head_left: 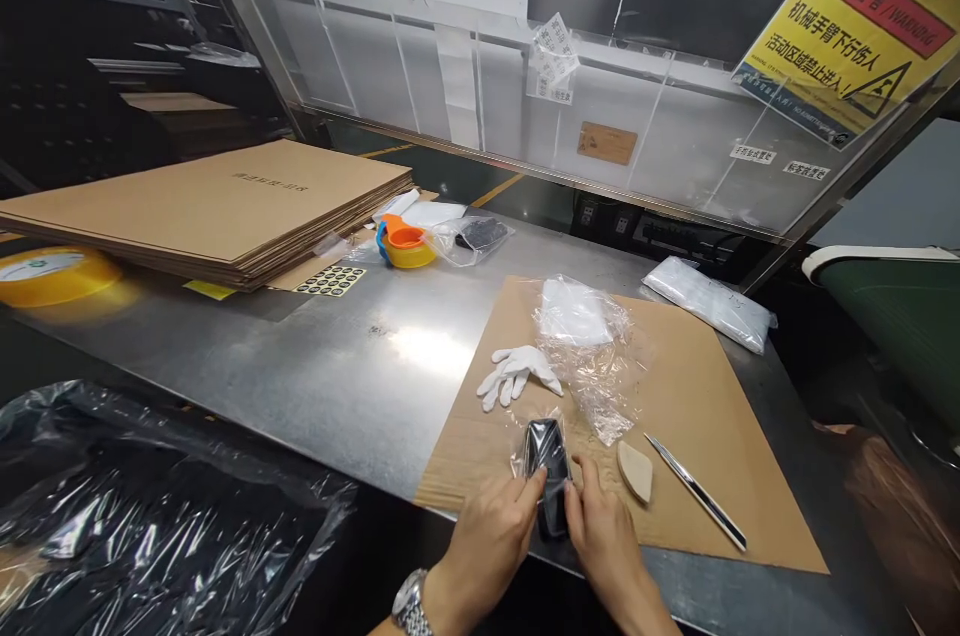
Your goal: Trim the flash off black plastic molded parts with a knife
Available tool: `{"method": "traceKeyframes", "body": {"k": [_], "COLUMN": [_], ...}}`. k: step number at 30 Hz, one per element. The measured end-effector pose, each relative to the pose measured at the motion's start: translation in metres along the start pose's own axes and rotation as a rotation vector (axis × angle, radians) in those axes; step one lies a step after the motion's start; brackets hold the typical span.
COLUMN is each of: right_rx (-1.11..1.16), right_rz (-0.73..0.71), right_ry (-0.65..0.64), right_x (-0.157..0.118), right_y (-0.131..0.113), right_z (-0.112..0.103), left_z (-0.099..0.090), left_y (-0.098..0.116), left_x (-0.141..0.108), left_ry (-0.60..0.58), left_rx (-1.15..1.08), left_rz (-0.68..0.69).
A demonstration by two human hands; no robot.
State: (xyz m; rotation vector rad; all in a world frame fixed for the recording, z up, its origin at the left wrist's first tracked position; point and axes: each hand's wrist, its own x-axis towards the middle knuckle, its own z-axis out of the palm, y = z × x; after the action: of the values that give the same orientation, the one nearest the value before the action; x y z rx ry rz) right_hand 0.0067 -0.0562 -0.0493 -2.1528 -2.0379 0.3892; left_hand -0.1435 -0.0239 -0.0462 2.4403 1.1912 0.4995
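My own two bare hands come in nearest, the left hand (495,526) with a metal watch (411,604) at its wrist, the right hand (606,528) facing it. The fingers of both are curled in and nearly closed around a black oblong item (551,471) in clear film, which I hold between them over the near edge of the metal tabletop (352,381); my left thumb and index finger are at its face and left edge, my right thumb along its right edge. What my hidden fingers do underneath I cannot tell. Beyond the tabletop's far side stands a wide clear panel (510,111). On my left a stack of flat cardboard (187,196) lies on the tabletop, and nearer to me, below the tabletop's edge, spreads glossy black plastic (165,506). A cardboard sheet (697,416) lies in front of me, and a yellow warning sign (855,36) hangs at upper right. Crumpled clear plastic (596,386) rests on the sheet, with a white glove (521,371) at its left, just beyond my item. Smaller things sit to my right on the same cardboard: a slim silver-and-black tool (696,493), lying slantwise, and beside it a tan wedge-shaped piece (636,473), near my right hand.
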Motion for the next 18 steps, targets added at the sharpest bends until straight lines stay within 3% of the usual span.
{"method": "traceKeyframes", "body": {"k": [4,9,15,18], "right_rx": [-0.112,-0.115,0.029,0.299], "right_rz": [-0.083,-0.292,-0.523,-0.557], "right_ry": [-0.016,-0.047,-0.185,-0.295], "right_x": [0.015,0.038,0.059,0.059], "right_y": [-0.019,-0.044,-0.066,-0.080], "right_z": [-0.031,-0.080,-0.124,-0.128], "left_z": [-0.027,-0.066,-0.118,-0.131], "left_y": [0.002,-0.007,-0.026,-0.039], "left_x": [0.005,0.015,0.007,-0.006], "left_ry": [-0.001,0.036,0.121,0.169], "left_rx": [-0.013,-0.157,-0.557,-0.858], "left_rz": [-0.050,-0.186,-0.285,-0.337]}}
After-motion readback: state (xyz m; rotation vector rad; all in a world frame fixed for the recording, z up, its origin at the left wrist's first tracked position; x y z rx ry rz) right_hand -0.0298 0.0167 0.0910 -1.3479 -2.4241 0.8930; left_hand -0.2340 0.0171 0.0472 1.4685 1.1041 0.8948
